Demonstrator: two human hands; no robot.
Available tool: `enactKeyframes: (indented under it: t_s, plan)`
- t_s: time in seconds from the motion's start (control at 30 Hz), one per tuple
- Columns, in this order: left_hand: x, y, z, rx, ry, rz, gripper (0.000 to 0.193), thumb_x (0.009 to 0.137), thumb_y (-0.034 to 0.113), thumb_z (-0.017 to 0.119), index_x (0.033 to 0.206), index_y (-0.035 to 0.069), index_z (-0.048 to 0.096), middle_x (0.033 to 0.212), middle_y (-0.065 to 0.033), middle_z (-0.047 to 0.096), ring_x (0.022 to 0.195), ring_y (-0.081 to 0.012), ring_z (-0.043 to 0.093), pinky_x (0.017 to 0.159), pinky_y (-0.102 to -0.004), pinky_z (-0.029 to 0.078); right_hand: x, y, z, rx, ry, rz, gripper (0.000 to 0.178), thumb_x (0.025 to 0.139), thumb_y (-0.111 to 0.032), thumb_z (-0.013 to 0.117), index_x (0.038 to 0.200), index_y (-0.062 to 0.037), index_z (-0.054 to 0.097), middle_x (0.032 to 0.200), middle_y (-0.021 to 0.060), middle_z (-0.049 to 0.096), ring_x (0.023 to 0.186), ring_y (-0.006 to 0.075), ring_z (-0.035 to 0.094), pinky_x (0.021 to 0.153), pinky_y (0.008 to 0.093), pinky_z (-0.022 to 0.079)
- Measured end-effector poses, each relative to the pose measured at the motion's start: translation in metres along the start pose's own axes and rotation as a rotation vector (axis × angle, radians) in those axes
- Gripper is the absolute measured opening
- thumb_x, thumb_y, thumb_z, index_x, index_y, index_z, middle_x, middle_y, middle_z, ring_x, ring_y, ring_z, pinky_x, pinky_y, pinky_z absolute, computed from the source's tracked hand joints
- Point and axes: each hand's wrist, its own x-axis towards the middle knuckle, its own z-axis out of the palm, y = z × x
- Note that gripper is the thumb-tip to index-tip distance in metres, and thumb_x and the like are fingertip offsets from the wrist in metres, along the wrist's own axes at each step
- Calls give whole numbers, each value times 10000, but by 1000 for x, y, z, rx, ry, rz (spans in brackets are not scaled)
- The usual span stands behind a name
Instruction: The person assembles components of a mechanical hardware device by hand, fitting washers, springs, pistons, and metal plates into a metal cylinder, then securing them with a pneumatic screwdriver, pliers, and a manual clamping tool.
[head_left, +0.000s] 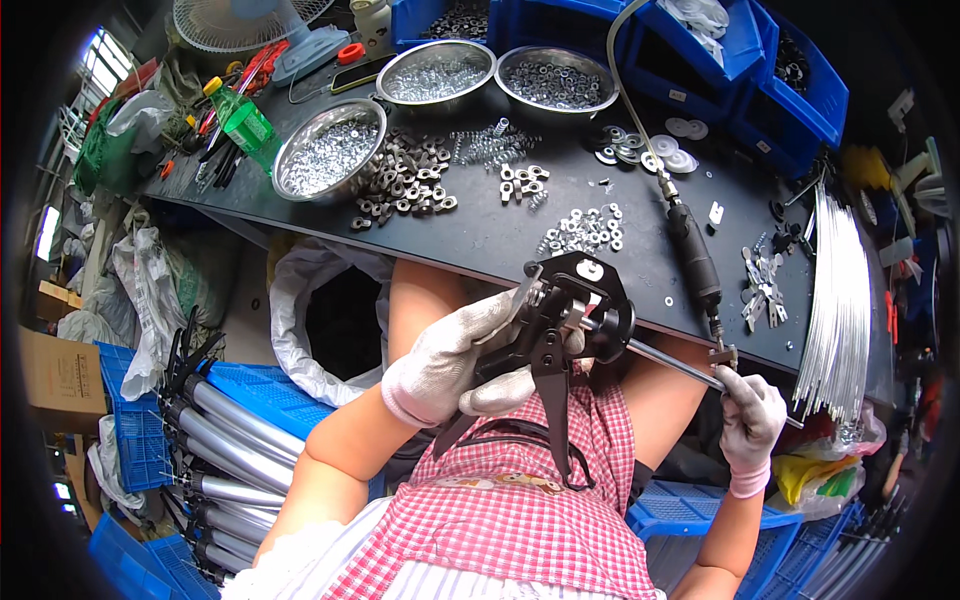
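Observation:
My left hand, in a white glove, is wrapped around a black caulking gun handle and trigger, held over my lap. A long thin metal rod runs from the handle's black round collar toward the lower right. My gloved right hand has its fingers closed at the rod's far part, with the rod's tip showing beyond them. Right above these fingers is a small metal piece, beside the tip of a black power screwdriver; whether the fingers touch this piece I cannot tell.
On the dark table are steel bowls of small parts, loose nuts, springs, round discs and flat plates. A bundle of rods lies right. Blue bins stand behind; silver tubes lie left.

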Motion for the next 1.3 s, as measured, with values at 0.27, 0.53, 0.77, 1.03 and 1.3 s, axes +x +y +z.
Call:
enactKeyframes:
  t_s: [0.27, 0.53, 0.77, 1.03, 1.3]
  plan:
    - [1, 5, 4, 161, -59, 51, 630, 928, 520, 454, 1307, 17, 439, 1031, -173, 630, 416, -40, 354, 358, -166, 250, -5, -16, 11, 205, -56, 215, 314, 688, 17, 616, 973, -100, 683, 600, 73, 488, 512, 238, 511, 480, 327, 382]
    - [-5, 0, 5, 189, -27, 90, 641, 932, 478, 435, 1303, -44, 418, 1009, -196, 634, 351, -69, 365, 296, -185, 245, -9, -4, 10, 82, -43, 37, 408, 632, 33, 632, 1007, -121, 679, 622, 33, 541, 526, 192, 543, 495, 303, 405]
    - [-2, 0, 1, 228, -25, 62, 692, 913, 494, 467, 1326, -55, 389, 1036, -226, 623, 359, -64, 386, 304, -165, 267, 2, 4, 2, -13, -20, -34, 439, 604, 51, 632, 1008, -116, 674, 617, 24, 551, 528, 182, 551, 509, 292, 428]
    - [0, 1, -5, 177, -83, 69, 680, 901, 476, 483, 1326, -47, 398, 1035, -221, 619, 367, -62, 390, 306, -162, 255, 13, -3, -12, -71, -67, -11, 408, 596, 21, 620, 973, -117, 689, 599, 28, 530, 507, 188, 535, 496, 305, 412]
    - [5, -2, -7, 192, -28, 34, 593, 941, 440, 406, 1286, -40, 453, 977, -188, 631, 359, -58, 367, 311, -168, 260, 23, -3, -19, 1, -114, 7, 300, 674, -6, 631, 946, -109, 702, 570, 67, 475, 494, 224, 508, 473, 331, 374]
